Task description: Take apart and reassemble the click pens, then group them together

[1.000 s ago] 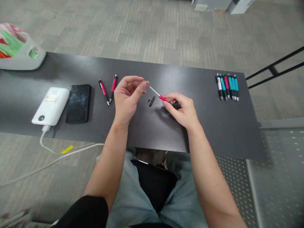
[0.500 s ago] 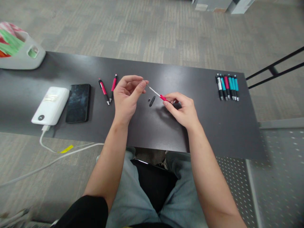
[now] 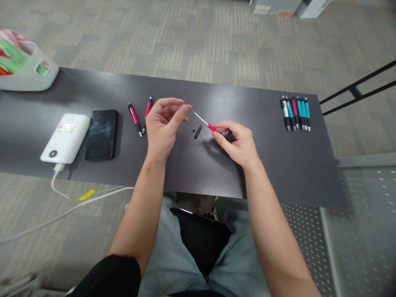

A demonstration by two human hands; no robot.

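My right hand [image 3: 236, 140] is closed around a red pen barrel [image 3: 212, 127]. Out of the barrel's end a thin white ink refill [image 3: 200, 118] runs up to my left hand [image 3: 168, 121], whose thumb and forefinger pinch its metal tip end. On the table beneath lie a black pen part [image 3: 198, 132], perhaps the grip, and a tiny dark piece [image 3: 194, 130] beside it. Just left of my left hand are two red-and-black pens, one [image 3: 135, 119] in full view and the other [image 3: 147, 109] partly hidden by the hand.
A row of several pens [image 3: 295, 113], white, teal and red, lies at the right of the dark table [image 3: 272, 173]. To the left are a black phone [image 3: 101, 135] and a white power bank [image 3: 65, 138] with a cable. A white basket [image 3: 37, 76] stands at the far left.
My left hand has shifted very slightly left, drawing the refill a little with it. Otherwise the scene looks the same.
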